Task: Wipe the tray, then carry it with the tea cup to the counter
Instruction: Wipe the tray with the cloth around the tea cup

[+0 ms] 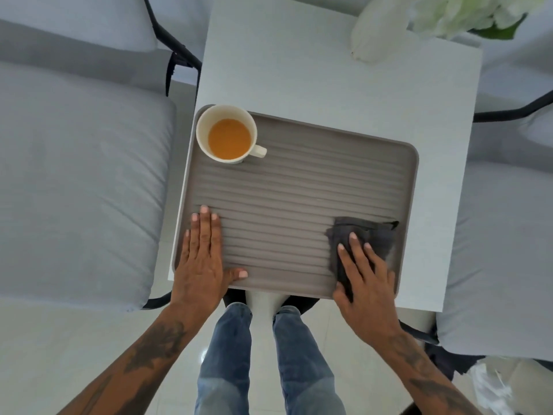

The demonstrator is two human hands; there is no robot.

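Note:
A grey ribbed tray (pixel 299 187) lies on a small white table (pixel 344 85). A white tea cup (pixel 228 133) holding orange-brown tea stands upright in the tray's far left corner, handle pointing right. My left hand (pixel 202 259) lies flat on the tray's near left corner, fingers spread, holding nothing. My right hand (pixel 363 283) presses a dark grey cloth (pixel 371 238) onto the tray's near right corner, thumb curled under the cloth's near edge.
Grey cushioned seats (pixel 74 181) with black frames flank the table left and right. A white vase (pixel 377 28) with pale flowers stands at the table's far right. My legs in blue jeans (pixel 263 354) stand on a glossy white floor below the table's near edge.

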